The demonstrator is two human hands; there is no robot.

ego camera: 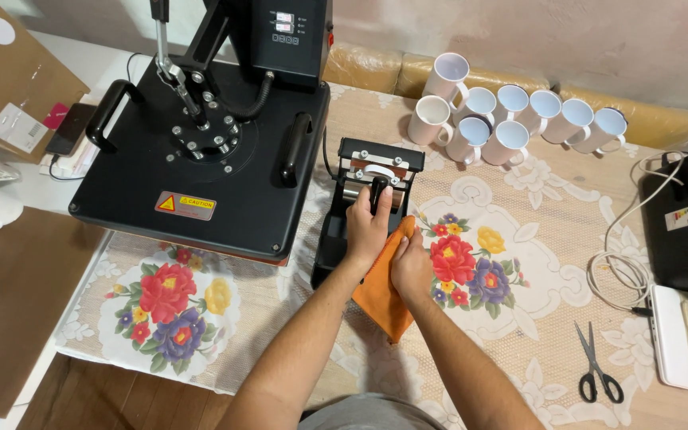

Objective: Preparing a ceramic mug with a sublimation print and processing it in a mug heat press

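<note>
- The cloth (pixel 384 299) under the right hand (pixel 410 267) was orange.
- The mug press (pixel 364 207) was black, as was the large heat press (pixel 201 159), which bore a yellow and red warning label (pixel 185 205).
- The mugs (pixel 511 119) were white.
- The tablecloth (pixel 519 263) was beige lace with red, yellow and purple flowers.
- The scissors (pixel 596 366) had black handles.

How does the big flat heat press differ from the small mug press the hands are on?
The flat press is far larger than the mug press. It has a wide flat square plate; the mug press is narrow, with a curved cradle. The flat press stands untouched, while the left hand grips the mug press's lever and the right hand holds an orange cloth beside it. Both are black.
</note>
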